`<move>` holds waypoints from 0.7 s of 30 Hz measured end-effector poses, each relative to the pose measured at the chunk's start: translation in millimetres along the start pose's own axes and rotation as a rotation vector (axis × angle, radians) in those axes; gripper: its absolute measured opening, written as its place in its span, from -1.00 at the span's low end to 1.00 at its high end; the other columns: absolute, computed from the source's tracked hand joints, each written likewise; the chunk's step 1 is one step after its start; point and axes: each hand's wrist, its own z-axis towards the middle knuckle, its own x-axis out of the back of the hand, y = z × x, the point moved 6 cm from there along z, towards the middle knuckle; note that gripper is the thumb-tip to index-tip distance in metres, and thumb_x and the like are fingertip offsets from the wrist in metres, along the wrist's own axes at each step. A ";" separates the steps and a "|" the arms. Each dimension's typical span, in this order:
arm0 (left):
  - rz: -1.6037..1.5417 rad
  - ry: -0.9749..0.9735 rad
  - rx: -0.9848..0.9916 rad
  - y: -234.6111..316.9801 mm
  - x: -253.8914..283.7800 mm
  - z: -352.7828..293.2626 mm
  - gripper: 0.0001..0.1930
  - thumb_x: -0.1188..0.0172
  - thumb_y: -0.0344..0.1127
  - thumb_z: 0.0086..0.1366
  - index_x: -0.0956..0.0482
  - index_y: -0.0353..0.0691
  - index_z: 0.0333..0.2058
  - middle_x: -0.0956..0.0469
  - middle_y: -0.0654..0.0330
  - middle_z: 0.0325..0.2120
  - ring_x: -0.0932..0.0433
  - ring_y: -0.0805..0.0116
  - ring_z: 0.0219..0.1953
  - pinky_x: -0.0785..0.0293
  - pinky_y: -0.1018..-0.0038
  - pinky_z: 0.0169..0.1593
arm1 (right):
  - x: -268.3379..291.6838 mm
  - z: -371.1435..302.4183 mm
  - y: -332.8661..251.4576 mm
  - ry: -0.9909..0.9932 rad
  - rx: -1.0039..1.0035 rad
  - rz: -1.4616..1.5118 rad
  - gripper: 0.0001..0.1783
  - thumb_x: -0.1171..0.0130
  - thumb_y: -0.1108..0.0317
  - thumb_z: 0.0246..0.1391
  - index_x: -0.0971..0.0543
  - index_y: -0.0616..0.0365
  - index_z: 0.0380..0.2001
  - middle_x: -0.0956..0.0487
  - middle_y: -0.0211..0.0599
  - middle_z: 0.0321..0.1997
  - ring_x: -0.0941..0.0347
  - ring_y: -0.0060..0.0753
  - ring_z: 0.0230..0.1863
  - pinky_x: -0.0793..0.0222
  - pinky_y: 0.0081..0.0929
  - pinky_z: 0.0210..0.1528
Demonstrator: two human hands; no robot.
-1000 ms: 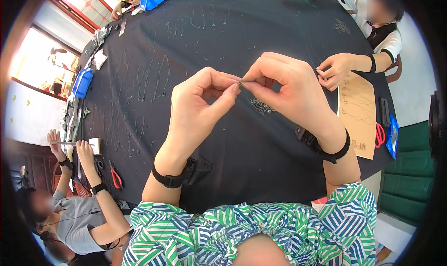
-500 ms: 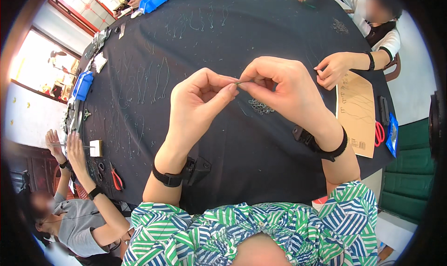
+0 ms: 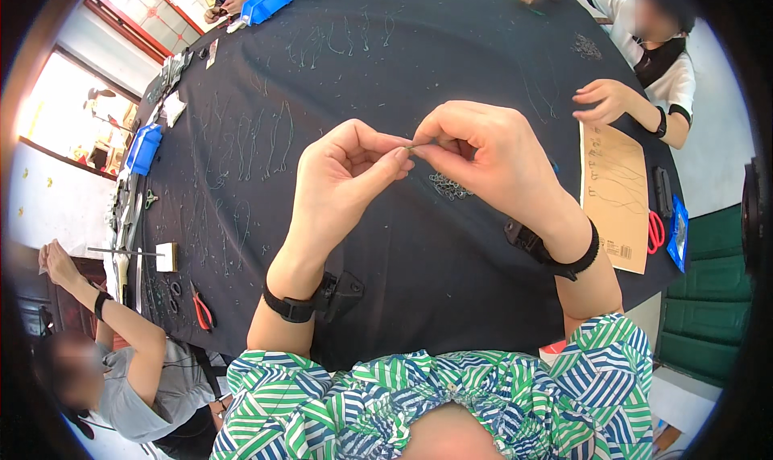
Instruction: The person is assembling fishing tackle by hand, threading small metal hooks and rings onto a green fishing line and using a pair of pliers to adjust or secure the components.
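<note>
Over the middle of the dark tablecloth, my left hand [image 3: 342, 174] and my right hand [image 3: 495, 150] meet fingertip to fingertip. Each one pinches thumb against forefinger. Between the tips a short bit of thin green thread [image 3: 411, 147] shows; the rest of it is too fine or hidden by my fingers. Just below my right hand, partly covered by it, lies a pile of small silvery metal pieces [image 3: 448, 188]. Black straps with a dark block sit on both my wrists.
Threads [image 3: 282, 138] lie in rows across the black cloth [image 3: 386, 259]. On the right are a tan card [image 3: 620, 194], red-handled scissors [image 3: 657, 232] and a blue packet [image 3: 679, 235]. Red pliers [image 3: 201, 309] and a blue tray [image 3: 144, 148] sit left. Co-workers' hands [image 3: 602, 102] are around the table.
My hands hold nearly the same pinch, with only a slight shift. The right co-worker's hand has drawn back to the right; the left co-worker's hands have moved left, away from the rod.
</note>
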 end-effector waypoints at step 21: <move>-0.042 -0.022 0.024 4.4 -1.5 1.9 -0.83 -0.15 -0.36 0.39 -0.55 -0.35 -0.16 -0.63 0.18 -0.29 -0.62 0.52 -0.29 -0.59 0.59 -0.19 | -3.9 -2.7 11.4 -0.111 -0.197 0.292 -0.89 -0.21 0.41 0.08 -0.58 0.24 -0.37 -0.52 -0.32 -0.60 -0.38 -0.59 -0.58 -0.28 -0.57 -0.47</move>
